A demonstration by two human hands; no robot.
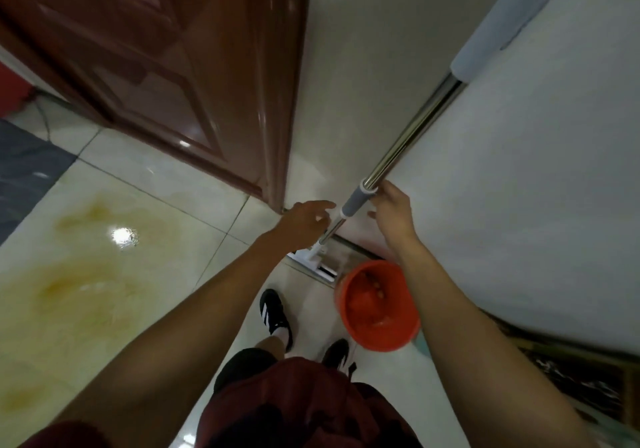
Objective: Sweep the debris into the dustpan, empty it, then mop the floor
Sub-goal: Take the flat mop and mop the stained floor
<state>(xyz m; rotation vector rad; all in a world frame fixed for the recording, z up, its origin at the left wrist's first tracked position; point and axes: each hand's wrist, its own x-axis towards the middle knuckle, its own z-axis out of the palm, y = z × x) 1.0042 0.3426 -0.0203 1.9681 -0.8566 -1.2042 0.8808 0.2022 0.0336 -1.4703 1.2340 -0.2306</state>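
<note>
From the head camera, looking down: a mop (401,142) leans in the corner where the pale wall (519,170) meets the floor, its steel pole running from the upper right down to a white flat head (313,262) on the floor at the wall's foot. A grey collar (358,198) sits partway down the pole.

Both arms reach forward to it. The left hand (306,220) lies just left of the pole below the collar, fingers extended and relaxed, its grip wide; whether the fingertips touch the pole cannot be told. The right hand (393,212) is just right of the collar, fingers loosely spread, grip also wide, closed on nothing.

An orange bucket (377,304) stands on the floor near the mop head, under the right forearm. A brown wooden door (173,66) stands open at far left. On the glossy tiled floor (207,239) to the left spreads a yellowish wet stain (86,267). Two black shoes (275,314) with white stripes stand near the bucket.
</note>
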